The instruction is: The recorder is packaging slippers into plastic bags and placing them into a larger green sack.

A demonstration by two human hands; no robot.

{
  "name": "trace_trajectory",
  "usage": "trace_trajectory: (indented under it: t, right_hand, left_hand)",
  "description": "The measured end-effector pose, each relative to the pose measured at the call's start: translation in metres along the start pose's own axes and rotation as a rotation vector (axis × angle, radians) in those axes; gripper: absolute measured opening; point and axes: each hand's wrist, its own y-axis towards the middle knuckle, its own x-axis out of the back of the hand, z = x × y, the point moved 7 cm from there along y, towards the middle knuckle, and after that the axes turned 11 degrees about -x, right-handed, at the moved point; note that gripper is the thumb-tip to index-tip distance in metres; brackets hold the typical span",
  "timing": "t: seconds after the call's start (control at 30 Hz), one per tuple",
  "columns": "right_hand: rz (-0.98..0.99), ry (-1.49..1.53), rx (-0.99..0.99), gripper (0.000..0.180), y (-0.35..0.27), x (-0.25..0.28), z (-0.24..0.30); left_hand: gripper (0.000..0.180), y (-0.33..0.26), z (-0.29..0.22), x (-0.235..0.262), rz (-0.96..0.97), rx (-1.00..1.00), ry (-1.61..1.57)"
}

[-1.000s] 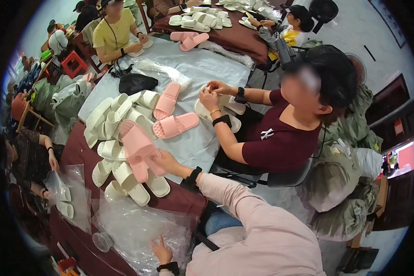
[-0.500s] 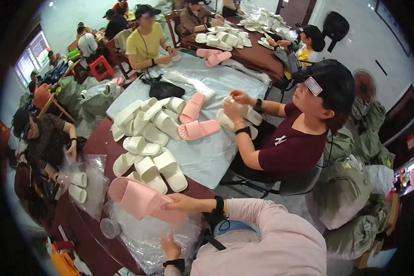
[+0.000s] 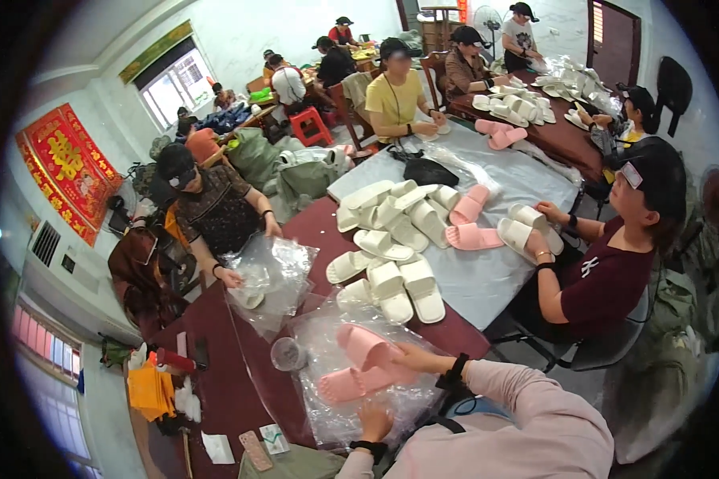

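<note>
The upper pink slipper [image 3: 364, 346] is grasped at one end by the right hand [image 3: 420, 361], above a spread of clear bags [image 3: 327, 425] at the near side of the table; whether the lower pink slipper [image 3: 347, 387], crossed beneath it, is pinched too cannot be told. The left hand [image 3: 375, 420] is placed just beside the lower slipper — whether film is held by its fingers cannot be made out. The pair could be parted or dropped if only one end is gripped, the lower one being poorly secured. Several bags could be dragged at once, since thin film tends to cling, and the clear round tub [image 3: 288, 354] beside them could be tipped by a pulled edge. The surface is covered in dark red cloth [image 3: 236, 399], with a pale sheet [image 3: 495, 299] laid farther off, where cream slippers [image 3: 399, 215] are heaped. A clear bag [image 3: 273, 275] is handled by a co-worker [image 3: 224, 203] across the table — behind, the room is filled with other seated workers, and a red banner [image 3: 65, 172] is hung on the wall.
</note>
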Motion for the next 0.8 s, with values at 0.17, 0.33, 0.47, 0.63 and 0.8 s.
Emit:
trace_trajectory:
  t: [0.17,0.33,0.47,0.63,0.8]
  right_hand:
    - [-0.169,-0.29,-0.021,0.042,0.032,0.015,-0.035]
    - [-0.173,-0.471,-0.002,0.035,0.051,0.019,-0.031]
    - [-0.271,-0.528,0.089,0.033,0.058,0.018,-0.013]
    - [0.078,-1.077,0.039,0.039,0.052,-0.028,0.01]
    - [0.163,-1.19,0.391,0.045,0.087,-0.082,-0.065]
  left_hand:
    - [0.045,-0.016,0.021,-0.047,0.154,-0.006,-0.048]
    - [0.048,-0.015,0.021,-0.053,0.165,0.008,-0.055]
    - [0.048,-0.013,0.021,-0.055,0.217,0.046,-0.025]
    - [0.047,-0.009,0.021,-0.049,0.225,0.057,-0.015]
    - [0.05,-0.007,0.023,-0.06,0.343,0.079,-0.085]
